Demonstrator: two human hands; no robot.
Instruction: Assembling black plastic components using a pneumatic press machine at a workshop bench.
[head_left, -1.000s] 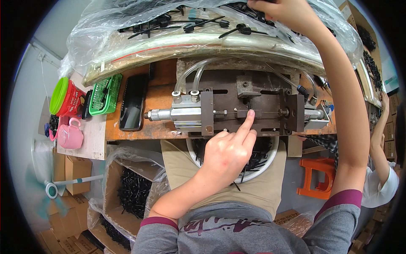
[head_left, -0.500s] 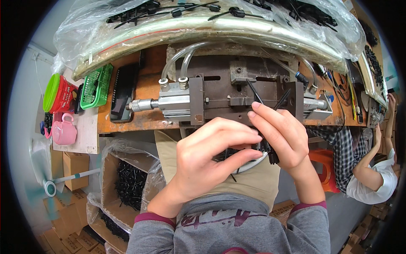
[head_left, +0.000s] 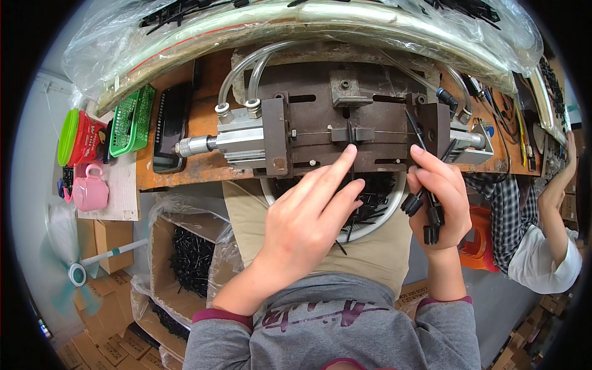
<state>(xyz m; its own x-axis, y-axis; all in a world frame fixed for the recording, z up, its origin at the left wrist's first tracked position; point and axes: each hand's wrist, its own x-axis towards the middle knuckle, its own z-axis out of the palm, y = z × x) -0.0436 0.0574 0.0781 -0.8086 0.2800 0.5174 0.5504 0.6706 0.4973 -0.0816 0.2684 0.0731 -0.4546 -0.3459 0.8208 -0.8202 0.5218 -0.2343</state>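
Observation:
My left hand reaches over the front of a dark metal fixture with its fingers stretched out. Its index fingertip is at the lower end of a thin black rod, which stands in the slot of the small centre block. Closed around a few black plastic rods with thick ribbed ends is my right hand, just off the fixture's right side. Between my hands, a round white-rimmed basin on my lap holds many similar black pieces, partly covered by my left hand.
Silver air cylinders with clear hoses flank the fixture. Plastic-wrapped padding curves along the back. A green basket and pink cup are at left, above a lined carton of black pieces. Another person sits at right.
My left hand has moved up to the centre block, where a black rod now stands in the slot. My right hand has drawn away to the right, still holding its rods.

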